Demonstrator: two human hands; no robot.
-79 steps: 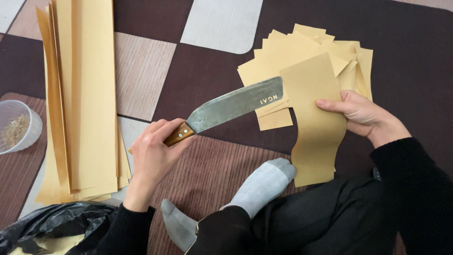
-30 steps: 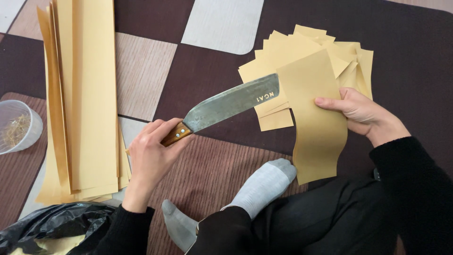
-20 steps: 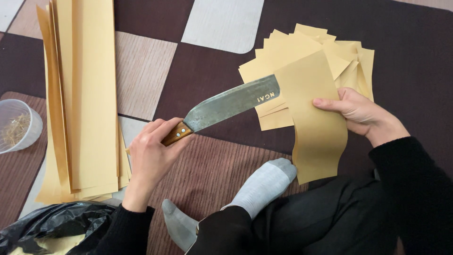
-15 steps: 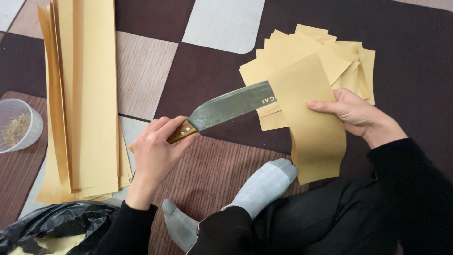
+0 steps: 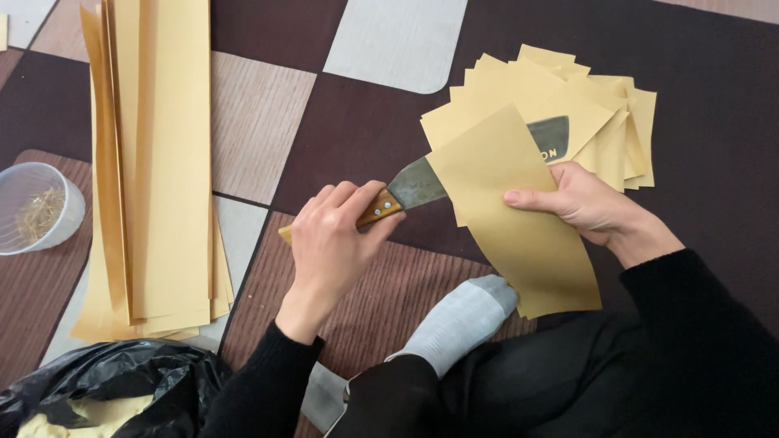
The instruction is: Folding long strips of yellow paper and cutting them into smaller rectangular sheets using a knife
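My left hand grips the wooden handle of a large steel knife. Its blade runs up to the right and passes under a folded tan paper strip, with the blade tip showing beyond the strip's far edge. My right hand pinches that strip on its right side, thumb on top. The strip's lower end hangs toward my grey-socked foot. Behind the strip lies a fanned pile of cut tan paper squares.
A tall stack of long tan paper sheets lies at the left on the patchwork mat. A clear plastic cup with thin sticks stands at the far left. A black plastic bag holding paper scraps sits at the bottom left.
The knife has slid to the right, from lying over the strip to sitting inside its fold, so most of the blade is now covered. My right hand shifted slightly left on the strip.
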